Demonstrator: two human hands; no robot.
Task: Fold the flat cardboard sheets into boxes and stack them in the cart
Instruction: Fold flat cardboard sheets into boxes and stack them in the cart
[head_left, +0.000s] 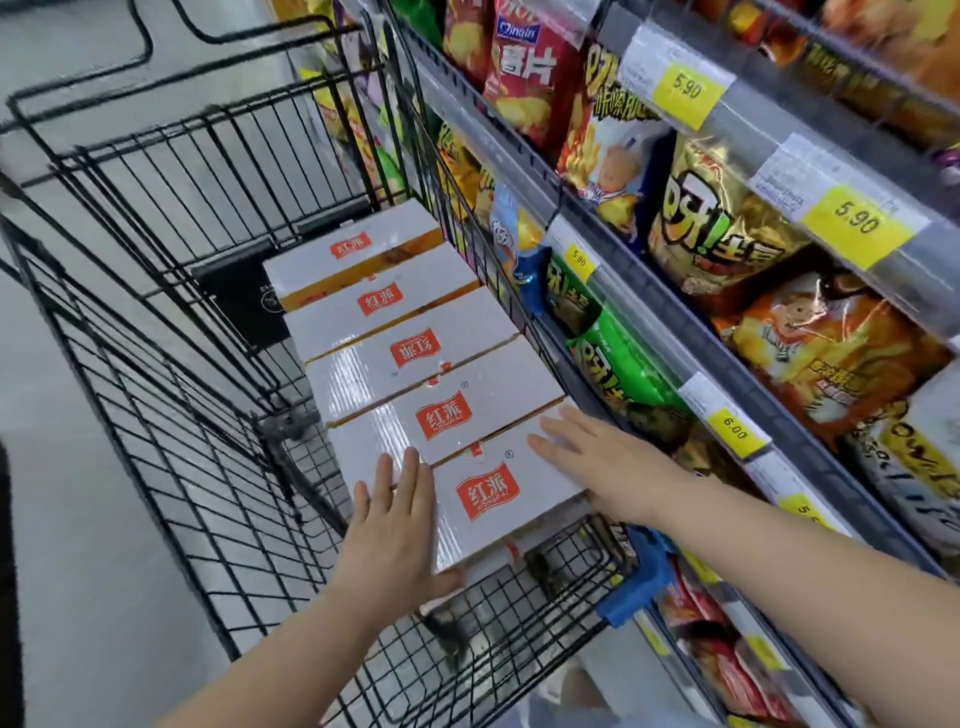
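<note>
Five folded boxes lie in a row in the cart (156, 395); I judge the stacking well along, with no flat sheets in view. My left hand (395, 525) and right hand (602, 467) press flat-fingered, ungripping, on the nearest box (498, 499), printed "红派"; shelf tags (685, 88) read 5.90.

5 white red-logo boxes (457, 415) rowed flat in cart (171, 332).

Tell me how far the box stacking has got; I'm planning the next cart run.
Five white boxes lie in a row in the cart. Left hand and right hand lie flat on the nearest box. No flat sheets are in view, so what remains is unclear.
</note>
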